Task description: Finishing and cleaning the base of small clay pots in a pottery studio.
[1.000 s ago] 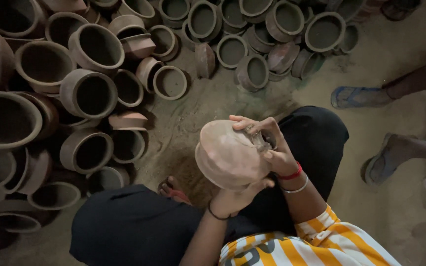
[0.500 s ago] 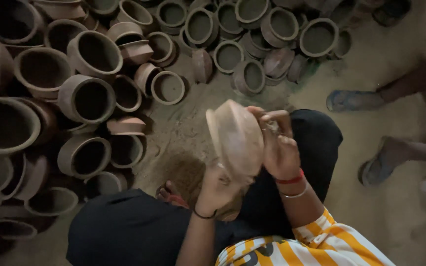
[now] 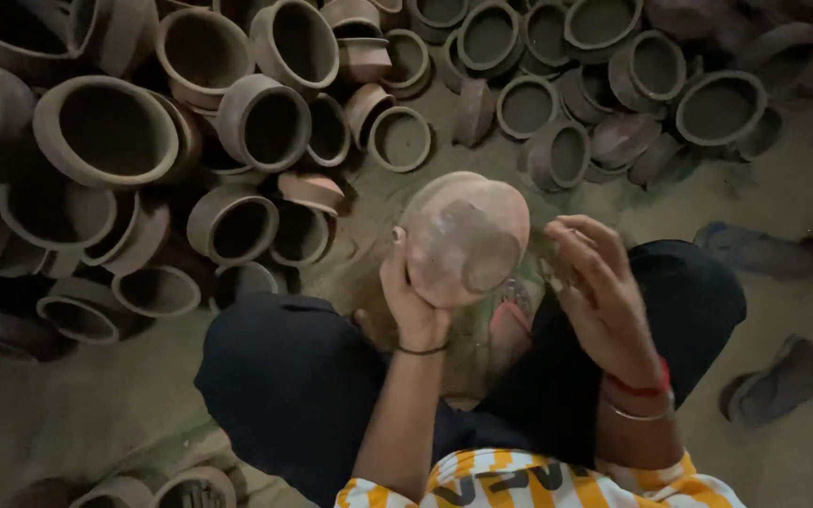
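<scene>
Seated person holds a round clay pot [image 3: 464, 237] up over the lap, both hands at it.

Left hand [image 3: 411, 299] grips the pot from below on its left side, fingers wrapped and clamped on the wall, thumb up by the rim; thin dark band on that wrist. Right hand [image 3: 597, 292] sits just beside the pot's right edge, fingers curled loosely together; looks like they pinch a small dark object [image 3: 549, 259], but too blurred to tell what, or whether it touches the pot. Red thread and metal bangle on the right wrist. Pot tilted, rounded bottom facing camera, above dark trousers [image 3: 303, 376]. Many open-mouthed clay pots [image 3: 105, 132] heaped on sandy ground [image 3: 802, 179] to the left and ahead. Another person's sandalled foot [image 3: 755, 249] at right.
</scene>
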